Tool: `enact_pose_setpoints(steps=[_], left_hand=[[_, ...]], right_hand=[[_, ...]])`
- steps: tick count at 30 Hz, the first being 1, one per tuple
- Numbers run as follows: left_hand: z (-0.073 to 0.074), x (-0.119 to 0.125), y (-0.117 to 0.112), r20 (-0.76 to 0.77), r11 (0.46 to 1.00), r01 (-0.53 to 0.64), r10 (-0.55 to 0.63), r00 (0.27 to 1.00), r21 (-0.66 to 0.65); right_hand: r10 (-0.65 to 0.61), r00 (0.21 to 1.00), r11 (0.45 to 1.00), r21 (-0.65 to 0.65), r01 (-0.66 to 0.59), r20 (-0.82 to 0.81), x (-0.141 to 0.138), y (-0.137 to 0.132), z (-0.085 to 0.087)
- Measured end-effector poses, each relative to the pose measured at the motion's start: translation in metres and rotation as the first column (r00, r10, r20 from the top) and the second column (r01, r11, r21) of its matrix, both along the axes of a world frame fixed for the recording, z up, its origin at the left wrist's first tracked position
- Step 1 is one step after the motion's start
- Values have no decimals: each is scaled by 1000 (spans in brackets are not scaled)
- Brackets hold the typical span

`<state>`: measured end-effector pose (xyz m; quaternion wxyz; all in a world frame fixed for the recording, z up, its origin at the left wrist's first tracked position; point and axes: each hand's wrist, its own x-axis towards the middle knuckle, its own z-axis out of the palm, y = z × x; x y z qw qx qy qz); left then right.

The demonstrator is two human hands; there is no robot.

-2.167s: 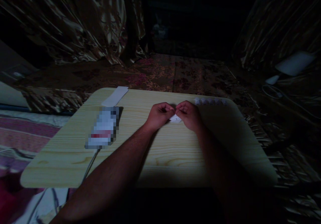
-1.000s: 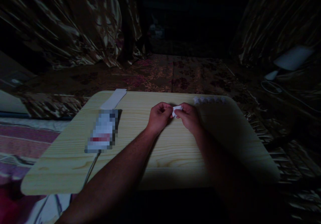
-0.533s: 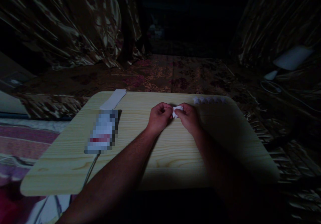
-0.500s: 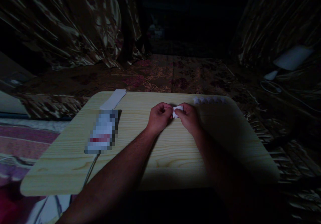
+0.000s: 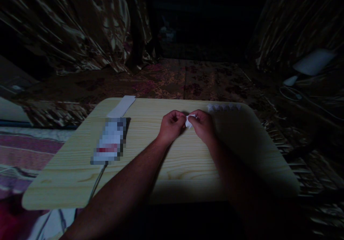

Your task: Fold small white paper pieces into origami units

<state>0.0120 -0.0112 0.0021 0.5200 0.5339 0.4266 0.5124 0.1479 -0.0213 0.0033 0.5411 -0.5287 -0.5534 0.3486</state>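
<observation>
Between my hands, over the far half of the wooden table [image 5: 172, 168], is a small folded piece of white paper [image 5: 189, 121]. My left hand [image 5: 172, 124] is closed, its thumb and fingertips pinching the paper's left side. From the right, my right hand [image 5: 202, 123] pinches it too, thumb lying across the front. The fingers partly cover the paper, so its full shape is hidden. Several small folded white paper pieces [image 5: 224, 107] stand in a row near the far right edge. White paper strips [image 5: 122, 105] lie at the far left.
A blurred-out phone-like device [image 5: 110, 141] with a cable [image 5: 97, 183] lies on the table's left side. Patterned curtains [image 5: 107, 25] hang behind. A white lamp-like object [image 5: 314, 62] stands at right, and striped bedding [image 5: 24, 150] is at left.
The white paper has turned slightly between my fingers, and a pointed corner now shows at its bottom. Both hands stay in nearly the same place.
</observation>
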Motion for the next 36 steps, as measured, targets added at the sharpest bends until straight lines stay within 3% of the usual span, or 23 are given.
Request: enact_pose_setpoints(steps=[11, 18, 36], left_hand=[[-2, 0, 0, -16, 1000, 23, -23, 1000, 18], [2, -2, 2, 25, 998, -55, 55, 998, 0], [2, 0, 1, 45, 999, -39, 38, 998, 12]], right_hand=[[-15, 1000, 999, 39, 16, -25, 2, 1, -2], [110, 958, 991, -43, -125, -265, 4, 2, -1], [83, 994, 996, -38, -86, -76, 1, 6, -12]])
